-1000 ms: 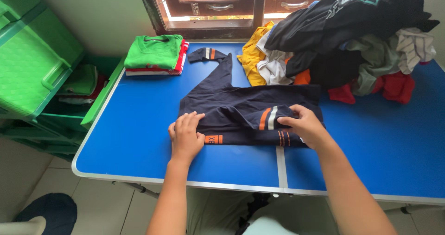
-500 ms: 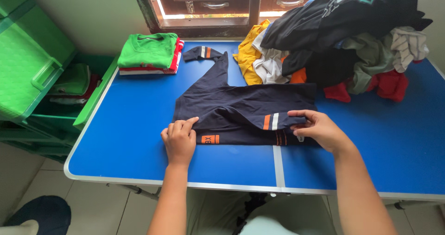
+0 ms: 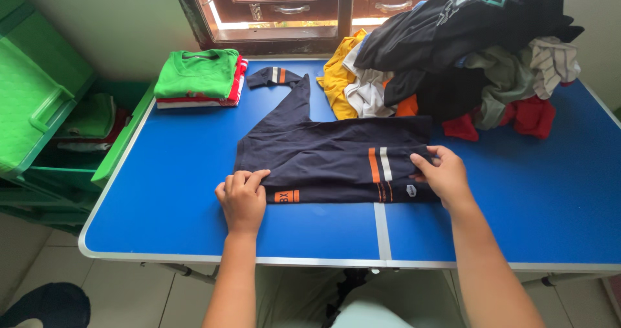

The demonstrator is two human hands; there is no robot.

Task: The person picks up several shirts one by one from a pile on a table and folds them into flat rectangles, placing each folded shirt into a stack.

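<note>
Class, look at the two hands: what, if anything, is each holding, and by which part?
The right hand pinches the dark navy shirt at its folded right edge. The left hand only presses flat on its lower left corner.

A folded green shirt stack [image 3: 197, 79] sits at the desk's [image 3: 162, 224] far-left corner, a loose clothes heap [image 3: 453, 50] far-right, green plastic drawers [image 3: 39, 108] alongside.

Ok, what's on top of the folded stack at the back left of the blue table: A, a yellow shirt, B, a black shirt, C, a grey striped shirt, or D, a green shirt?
D: the folded stack by the window is topped by a green shirt, with red and white layers showing beneath it.
</note>
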